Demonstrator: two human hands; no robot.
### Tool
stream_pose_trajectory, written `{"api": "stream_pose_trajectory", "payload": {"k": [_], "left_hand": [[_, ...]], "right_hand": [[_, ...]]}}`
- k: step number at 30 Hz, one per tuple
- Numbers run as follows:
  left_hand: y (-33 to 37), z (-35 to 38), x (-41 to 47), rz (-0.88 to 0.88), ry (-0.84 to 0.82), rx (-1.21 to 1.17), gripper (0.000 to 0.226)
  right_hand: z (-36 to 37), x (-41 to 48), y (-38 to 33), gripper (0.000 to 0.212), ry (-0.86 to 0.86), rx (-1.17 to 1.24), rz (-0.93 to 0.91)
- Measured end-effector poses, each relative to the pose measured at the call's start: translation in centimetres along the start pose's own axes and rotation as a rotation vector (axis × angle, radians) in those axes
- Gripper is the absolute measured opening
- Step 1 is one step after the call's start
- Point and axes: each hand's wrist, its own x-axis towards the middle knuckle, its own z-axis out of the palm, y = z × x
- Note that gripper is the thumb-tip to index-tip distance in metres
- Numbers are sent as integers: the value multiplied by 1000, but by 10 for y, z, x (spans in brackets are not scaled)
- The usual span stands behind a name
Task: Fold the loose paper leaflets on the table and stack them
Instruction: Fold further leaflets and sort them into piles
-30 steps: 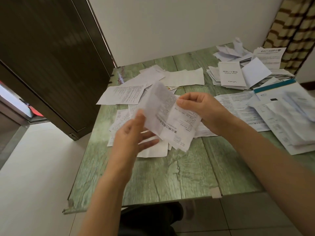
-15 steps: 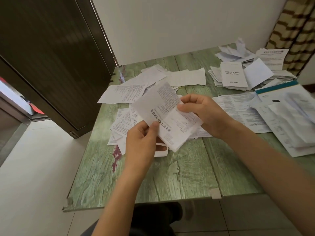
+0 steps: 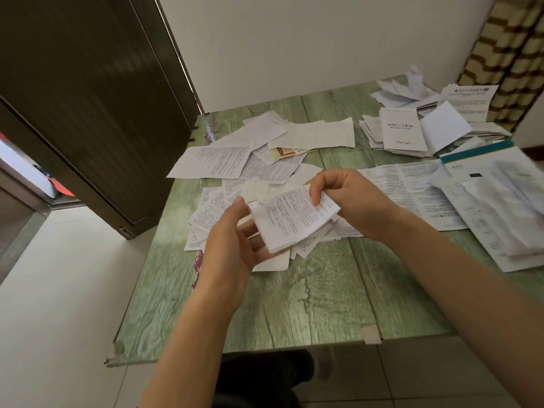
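Leaflet [image 3: 291, 219] was spread open and raised half a second ago; it is now doubled over and lower, printed side up, just above the pile. Left hand [image 3: 232, 242] has shifted from the bottom edge to the leaflet's left edge. Its thumb is on top at the near-left corner and its fingers curve loosely underneath, so it pinches and supports the paper. Right hand [image 3: 350, 198] is at the far-right corner as before, thumb and curled fingers pinching that corner. The leaflet is held in the air between both hands, tilted, apparently clear of the table [image 3: 279, 304]. Cannot tell whether the fold is creased.

Loose leaflets [image 3: 212, 207] lie flat and overlapping directly under the hands. More unfolded sheets [image 3: 217, 160] lie beyond them toward the wall. Far right of the table there is a stack [image 3: 374, 131] of folded papers with a white booklet [image 3: 400, 128] on top. Near right, large sheets [image 3: 500, 213] overlap, one of them with a teal band. A dark door [image 3: 88, 98] stands left of the table, and a patterned curtain [image 3: 512, 42] hangs behind the far-right corner.
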Motion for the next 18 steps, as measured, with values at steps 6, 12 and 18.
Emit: {"api": "stream_pose_trajectory", "payload": {"k": [6, 12, 18], "left_hand": [[-12, 4, 0, -29, -39, 152, 16], [-18, 2, 4, 51, 20, 288, 11], [-19, 6, -1, 65, -65, 381, 11]], "right_hand": [[4, -3, -1, 46, -46, -87, -19], [3, -2, -3, 20, -66, -73, 49], [4, -4, 1, 6, -81, -224, 31]]}}
